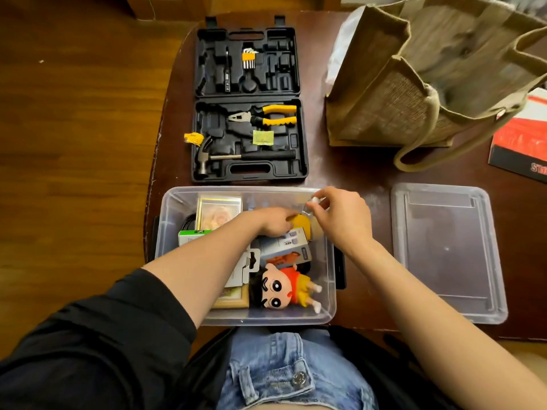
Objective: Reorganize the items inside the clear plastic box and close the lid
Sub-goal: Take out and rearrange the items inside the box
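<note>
The clear plastic box (171, 208) stands open at the table's near edge. Inside lie a cartoon doll (284, 287) in a red and yellow outfit, a grey-blue carton (291, 241), a framed picture (219, 213), a green-and-white carton (192, 236) and a yellow object (302, 224). My left hand (273, 221) reaches into the box and grips the yellow object. My right hand (344, 218) hovers over the box's far right corner and pinches a small clear thing with a white cap (314, 201). The clear lid (447, 253) lies flat on the table to the right of the box.
An open black tool case (248, 99) with pliers, a hammer and hex keys lies behind the box. A jute bag (420, 75) stands at the back right, a red and white booklet (524, 137) beside it. The wooden floor shows at left.
</note>
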`<state>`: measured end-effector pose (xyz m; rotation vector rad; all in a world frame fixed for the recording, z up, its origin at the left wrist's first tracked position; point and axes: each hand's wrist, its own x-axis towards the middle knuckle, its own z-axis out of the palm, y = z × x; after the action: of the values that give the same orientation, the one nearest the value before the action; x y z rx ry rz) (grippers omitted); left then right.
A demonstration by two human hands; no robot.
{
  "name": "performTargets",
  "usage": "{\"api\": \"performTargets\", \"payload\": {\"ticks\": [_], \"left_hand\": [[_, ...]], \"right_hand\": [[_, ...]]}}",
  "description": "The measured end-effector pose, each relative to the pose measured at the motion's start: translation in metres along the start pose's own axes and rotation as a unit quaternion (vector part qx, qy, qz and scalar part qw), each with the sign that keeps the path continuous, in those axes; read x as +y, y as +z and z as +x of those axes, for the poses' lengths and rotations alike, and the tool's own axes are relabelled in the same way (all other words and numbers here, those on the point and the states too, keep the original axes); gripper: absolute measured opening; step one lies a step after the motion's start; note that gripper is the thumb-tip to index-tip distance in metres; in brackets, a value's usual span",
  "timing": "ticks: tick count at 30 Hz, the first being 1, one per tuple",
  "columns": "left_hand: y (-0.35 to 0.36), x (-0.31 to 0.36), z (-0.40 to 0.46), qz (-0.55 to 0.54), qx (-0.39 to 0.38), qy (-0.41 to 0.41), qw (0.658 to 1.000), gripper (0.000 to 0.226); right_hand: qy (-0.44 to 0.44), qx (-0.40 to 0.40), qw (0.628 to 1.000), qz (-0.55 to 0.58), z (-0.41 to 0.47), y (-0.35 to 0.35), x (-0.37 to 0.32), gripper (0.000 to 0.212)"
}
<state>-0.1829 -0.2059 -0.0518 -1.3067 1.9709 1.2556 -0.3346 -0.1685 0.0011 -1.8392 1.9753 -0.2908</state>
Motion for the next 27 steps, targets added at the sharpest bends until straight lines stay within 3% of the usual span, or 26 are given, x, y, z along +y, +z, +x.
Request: {"api": "performTargets", "payload": {"ticks": [5,13,17,21,25,27], "left_hand": [[-0.003,-0.007,-0.001,-0.007,-0.004,-0.012,1.0,0.046],[0.003,0.002,-0.006,0.068,-0.013,-0.03,0.997,0.04],[0.004,-0.003,-0.009,0.036,-0.027,-0.012,0.999,0.042],[0.006,-0.002,-0.013,0.039,-0.038,-0.018,0.998,0.044],[0.006,0.002,-0.015,0.061,-0.039,-0.025,0.997,0.04],[0.007,0.001,-0.016,0.079,-0.035,-0.03,0.996,0.037]], "right_hand": [[-0.016,-0.005,1.0,-0.011,0.002,0.003,0.002,0.019],[-0.005,-0.028,0.999,-0.028,0.001,0.004,0.0,0.022],[-0.015,-0.037,0.997,-0.073,0.002,0.003,-0.006,0.021],[-0.057,-0.101,0.972,-0.203,0.0,0.008,-0.019,0.01],[-0.109,-0.158,0.941,-0.28,0.005,0.012,-0.035,0.035],[-0.138,-0.169,0.927,-0.306,0.01,0.017,-0.041,0.035]]}}
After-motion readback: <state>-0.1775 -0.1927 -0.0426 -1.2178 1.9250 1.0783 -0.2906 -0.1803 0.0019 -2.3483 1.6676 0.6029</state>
